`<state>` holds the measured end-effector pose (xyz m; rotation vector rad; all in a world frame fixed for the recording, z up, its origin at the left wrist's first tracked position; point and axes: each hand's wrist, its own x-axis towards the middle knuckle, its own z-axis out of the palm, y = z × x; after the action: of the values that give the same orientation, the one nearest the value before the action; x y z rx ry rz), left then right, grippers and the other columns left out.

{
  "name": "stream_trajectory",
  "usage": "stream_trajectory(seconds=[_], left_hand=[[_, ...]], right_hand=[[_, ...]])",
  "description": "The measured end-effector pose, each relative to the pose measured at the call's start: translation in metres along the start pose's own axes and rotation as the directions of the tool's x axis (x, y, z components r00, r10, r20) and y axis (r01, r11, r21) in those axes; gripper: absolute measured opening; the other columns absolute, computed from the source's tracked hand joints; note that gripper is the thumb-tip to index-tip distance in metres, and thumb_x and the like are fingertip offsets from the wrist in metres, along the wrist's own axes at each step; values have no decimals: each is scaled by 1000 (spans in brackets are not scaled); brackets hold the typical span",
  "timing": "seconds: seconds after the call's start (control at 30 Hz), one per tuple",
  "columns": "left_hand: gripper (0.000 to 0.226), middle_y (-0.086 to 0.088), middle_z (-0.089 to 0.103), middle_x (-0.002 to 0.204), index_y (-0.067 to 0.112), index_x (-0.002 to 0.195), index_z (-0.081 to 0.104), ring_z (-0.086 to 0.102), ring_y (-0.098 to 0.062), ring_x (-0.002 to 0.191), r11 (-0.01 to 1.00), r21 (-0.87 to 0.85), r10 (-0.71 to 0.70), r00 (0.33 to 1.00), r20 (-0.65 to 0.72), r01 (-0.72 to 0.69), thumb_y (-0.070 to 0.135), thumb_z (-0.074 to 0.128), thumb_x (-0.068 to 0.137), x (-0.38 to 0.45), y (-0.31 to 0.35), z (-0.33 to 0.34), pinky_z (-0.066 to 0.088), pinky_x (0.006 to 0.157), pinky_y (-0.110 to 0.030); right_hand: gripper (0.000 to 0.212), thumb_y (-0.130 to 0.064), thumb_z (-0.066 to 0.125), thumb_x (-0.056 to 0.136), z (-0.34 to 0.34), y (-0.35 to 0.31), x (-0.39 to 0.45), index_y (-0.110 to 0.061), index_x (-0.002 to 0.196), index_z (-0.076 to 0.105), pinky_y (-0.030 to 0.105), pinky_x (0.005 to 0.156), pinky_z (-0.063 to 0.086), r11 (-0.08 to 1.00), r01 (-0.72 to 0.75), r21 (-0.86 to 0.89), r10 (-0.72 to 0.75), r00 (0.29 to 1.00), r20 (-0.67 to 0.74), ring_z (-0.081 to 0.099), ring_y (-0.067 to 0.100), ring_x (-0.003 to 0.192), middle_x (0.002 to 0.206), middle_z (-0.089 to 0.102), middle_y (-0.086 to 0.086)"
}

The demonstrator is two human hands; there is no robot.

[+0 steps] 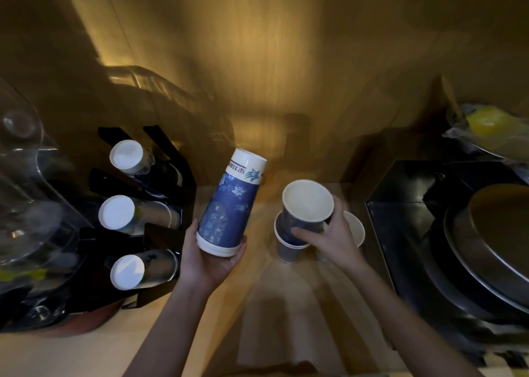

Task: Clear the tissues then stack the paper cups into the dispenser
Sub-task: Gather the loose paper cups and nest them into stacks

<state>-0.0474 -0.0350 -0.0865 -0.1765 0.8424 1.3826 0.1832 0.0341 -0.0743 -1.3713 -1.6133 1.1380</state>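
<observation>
My left hand (213, 257) holds a nested stack of blue-and-white paper cups (229, 207) by its rims, bottoms tilted up and away. My right hand (329, 233) grips a single blue cup (307, 202), its open mouth facing me. Right under it a short stack of upright cups (286, 247) stands on the wooden counter, and another cup (356, 229) peeks out behind my right hand. The black cup dispenser (169, 153) at the left has three slots, each with cups lying bottoms-out: top (126, 154), middle (116, 212), bottom (127, 271). No tissues are in sight.
A clear plastic container (25, 193) stands at the far left beside the dispenser. On the right sits a black appliance (400, 205) with a round metal pan (492, 250). A plate with something yellow in plastic wrap (486, 127) is at the upper right. A wooden wall rises behind.
</observation>
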Motion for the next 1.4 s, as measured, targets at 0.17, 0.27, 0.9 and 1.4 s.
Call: stream_trajectory(seconds=[0.17,0.27,0.9,1.4], left_hand=[[39,-5,67,113,24,111,59,61,-27,105,995,98,24,999,-39,-20,48,55,80,-6,1,8,49,85,-43],[54,-5,61,124,25,127,49,58,-25,111,962,235,150,988,-33,-138,46,58,78,-10,-3,10,48,82,-38],[58,2,53,130,54,114,47,56,-8,112,406,641,547,735,400,-652,36,74,65,-45,-26,49,53,72,-15],[63,-5,60,125,25,126,52,66,-9,95,687,469,532,824,195,-555,41,66,67,-42,-18,46,54,66,-23]], right_hand=[[109,-40,83,55,5,11,-6,-27,140,17,34,104,32,949,25,-313,-6,998,63,35,14,127,138,40,-5],[97,-62,66,65,2,12,-8,-16,140,25,38,115,13,741,183,-647,-113,982,148,27,19,136,146,36,3],[75,-40,75,61,10,-56,-22,-19,127,46,39,115,11,592,473,-653,-424,871,247,49,17,118,124,57,0],[73,-17,80,53,-16,-48,-18,-14,119,49,38,99,34,542,409,-734,-528,846,81,55,25,111,117,60,7]])
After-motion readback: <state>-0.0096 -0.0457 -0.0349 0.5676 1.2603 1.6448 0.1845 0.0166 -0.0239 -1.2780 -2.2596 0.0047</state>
